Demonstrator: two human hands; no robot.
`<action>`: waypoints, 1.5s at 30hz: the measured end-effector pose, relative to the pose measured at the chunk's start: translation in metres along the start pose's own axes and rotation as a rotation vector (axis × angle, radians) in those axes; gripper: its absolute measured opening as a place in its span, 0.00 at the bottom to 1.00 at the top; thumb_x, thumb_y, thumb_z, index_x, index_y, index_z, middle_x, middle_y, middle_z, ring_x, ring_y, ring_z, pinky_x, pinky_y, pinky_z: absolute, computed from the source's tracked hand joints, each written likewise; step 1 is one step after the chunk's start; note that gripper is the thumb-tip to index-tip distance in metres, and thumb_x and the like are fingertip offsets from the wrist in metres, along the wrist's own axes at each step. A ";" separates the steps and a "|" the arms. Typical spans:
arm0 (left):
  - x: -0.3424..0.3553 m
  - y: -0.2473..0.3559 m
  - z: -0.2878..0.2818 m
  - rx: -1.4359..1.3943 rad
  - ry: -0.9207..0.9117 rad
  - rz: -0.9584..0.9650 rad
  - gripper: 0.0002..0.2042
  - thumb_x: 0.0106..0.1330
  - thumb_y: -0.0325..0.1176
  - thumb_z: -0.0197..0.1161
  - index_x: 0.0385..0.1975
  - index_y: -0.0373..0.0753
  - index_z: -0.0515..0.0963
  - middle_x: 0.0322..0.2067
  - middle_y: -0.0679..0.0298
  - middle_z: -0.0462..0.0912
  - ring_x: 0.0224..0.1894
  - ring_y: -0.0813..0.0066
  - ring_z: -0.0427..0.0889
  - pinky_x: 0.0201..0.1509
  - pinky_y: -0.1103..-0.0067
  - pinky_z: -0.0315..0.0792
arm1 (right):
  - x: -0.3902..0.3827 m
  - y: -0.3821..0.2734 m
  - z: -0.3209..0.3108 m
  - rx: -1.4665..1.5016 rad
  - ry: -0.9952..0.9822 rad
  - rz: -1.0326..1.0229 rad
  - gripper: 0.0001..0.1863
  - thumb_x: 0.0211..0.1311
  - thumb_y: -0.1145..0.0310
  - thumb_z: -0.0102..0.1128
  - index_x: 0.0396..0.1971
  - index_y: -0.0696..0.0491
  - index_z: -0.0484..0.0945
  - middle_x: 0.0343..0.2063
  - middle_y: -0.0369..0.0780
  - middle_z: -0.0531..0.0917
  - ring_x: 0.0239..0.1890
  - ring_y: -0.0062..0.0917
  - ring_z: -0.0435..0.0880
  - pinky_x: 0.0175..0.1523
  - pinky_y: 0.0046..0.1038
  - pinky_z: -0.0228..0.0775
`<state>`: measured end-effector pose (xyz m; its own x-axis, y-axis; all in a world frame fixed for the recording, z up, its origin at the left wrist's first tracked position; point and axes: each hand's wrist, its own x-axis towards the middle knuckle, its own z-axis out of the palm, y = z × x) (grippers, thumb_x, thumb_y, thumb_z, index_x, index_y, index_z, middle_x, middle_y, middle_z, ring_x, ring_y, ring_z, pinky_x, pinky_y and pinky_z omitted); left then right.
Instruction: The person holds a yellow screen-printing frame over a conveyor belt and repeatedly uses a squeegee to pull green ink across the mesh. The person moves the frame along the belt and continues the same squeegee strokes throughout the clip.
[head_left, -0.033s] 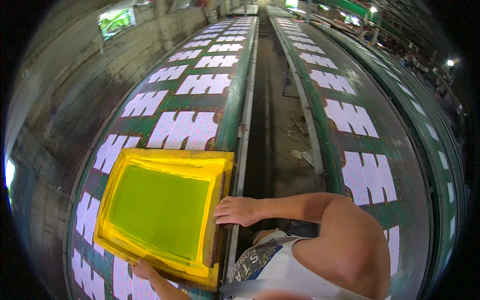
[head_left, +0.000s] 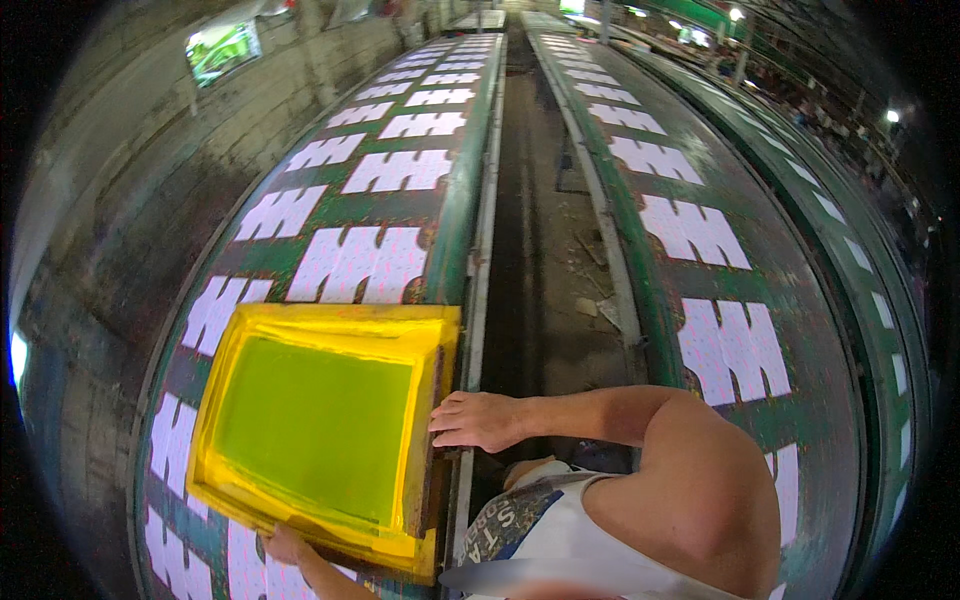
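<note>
A yellow screen-printing frame (head_left: 250, 320) with an olive-green mesh (head_left: 310, 430) lies tilted slightly askew over the left long green table. My right hand (head_left: 470, 422) grips its right edge, fingers curled onto the brownish bar there. My left hand (head_left: 287, 548) holds the near edge at the lower left, fingertips partly hidden. Around and beneath the frame, white speckled fabric pieces (head_left: 355, 262) with notched outlines are laid in rows on the table.
A narrow aisle (head_left: 530, 290) with a metal rail (head_left: 625, 310) and scattered debris separates this table from the right table (head_left: 660, 370), which bears similar pieces. Another long table (head_left: 880, 340) runs at far right. A concrete wall (head_left: 110, 200) with a window (head_left: 222, 50) is at left.
My view has shifted very slightly, so the tables appear a little displaced. The frame sits slightly lower in the picture, with both hands still on it.
</note>
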<state>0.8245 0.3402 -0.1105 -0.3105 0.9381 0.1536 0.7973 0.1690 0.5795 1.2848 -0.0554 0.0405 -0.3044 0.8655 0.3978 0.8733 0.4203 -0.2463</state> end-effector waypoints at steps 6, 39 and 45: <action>0.028 -0.025 -0.001 -0.159 0.036 0.134 0.26 0.74 0.49 0.67 0.53 0.26 0.86 0.41 0.37 0.91 0.42 0.33 0.91 0.46 0.48 0.84 | -0.057 -0.034 -0.017 -0.017 -0.002 0.210 0.25 0.58 0.76 0.71 0.59 0.54 0.88 0.62 0.45 0.85 0.67 0.41 0.81 0.71 0.47 0.74; 0.030 -0.017 -0.037 -0.084 0.087 0.003 0.26 0.63 0.37 0.73 0.59 0.28 0.84 0.53 0.38 0.89 0.57 0.36 0.87 0.64 0.53 0.80 | -0.002 -0.050 -0.044 0.059 0.016 0.119 0.13 0.65 0.73 0.71 0.48 0.53 0.91 0.50 0.43 0.92 0.53 0.42 0.91 0.61 0.44 0.84; -0.010 0.039 -0.061 -0.114 0.067 -0.124 0.21 0.59 0.37 0.73 0.52 0.36 0.90 0.45 0.44 0.94 0.49 0.40 0.92 0.58 0.55 0.84 | 0.049 0.062 -0.056 0.042 0.130 0.155 0.08 0.64 0.76 0.74 0.42 0.56 0.90 0.48 0.46 0.91 0.52 0.46 0.90 0.62 0.47 0.83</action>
<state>0.8274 0.3187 -0.0407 -0.4392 0.8895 0.1262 0.6884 0.2430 0.6834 1.3458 -0.0024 0.0937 -0.1139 0.8792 0.4626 0.8885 0.2985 -0.3486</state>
